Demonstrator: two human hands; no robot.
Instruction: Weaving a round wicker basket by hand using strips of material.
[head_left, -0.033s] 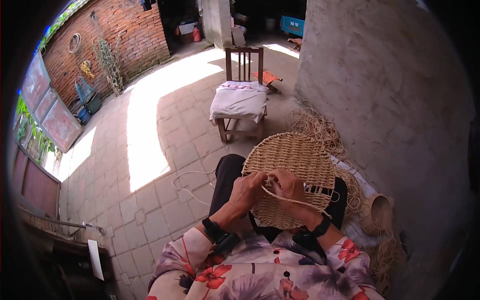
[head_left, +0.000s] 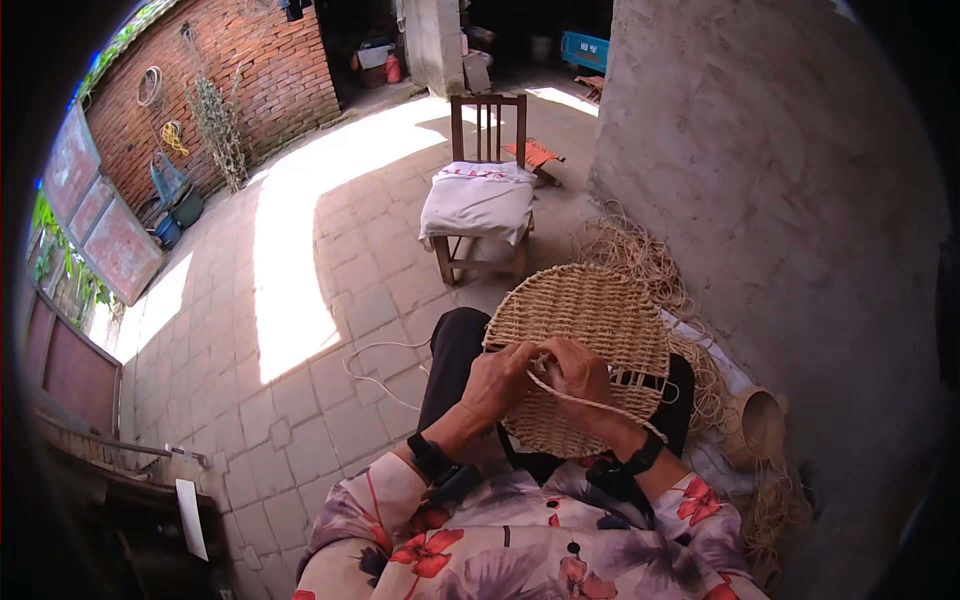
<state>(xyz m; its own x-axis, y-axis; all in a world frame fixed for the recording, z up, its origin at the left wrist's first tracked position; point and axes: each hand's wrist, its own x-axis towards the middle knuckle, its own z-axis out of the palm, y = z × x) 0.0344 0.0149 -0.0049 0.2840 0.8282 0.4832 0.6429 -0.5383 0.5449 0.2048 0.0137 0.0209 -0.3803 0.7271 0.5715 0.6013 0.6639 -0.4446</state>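
Observation:
A round-ended woven straw panel [head_left: 570, 310] rests across my lap, its rows of pale cord packed tightly, with an open gap in the weave toward its right edge. My left hand [head_left: 497, 382] is closed at the panel's middle, its fingertips pinching pale cord. Right beside it, my right hand [head_left: 578, 372] is also closed, thumb and fingers bent round the same cord. From between the hands a twisted straw cord [head_left: 600, 405] runs right, over my right wrist. The exact spot where the fingertips meet the weave is partly hidden by the fingers.
Loose straw cord [head_left: 640, 255] lies heaped along the grey wall [head_left: 770, 200] at my right, near a tipped round container [head_left: 752, 425]. Ahead stands a wooden chair [head_left: 480, 205] with a white cloth, and an orange folding stool [head_left: 537, 155] behind. A thin strand trails on the paving left of my knee.

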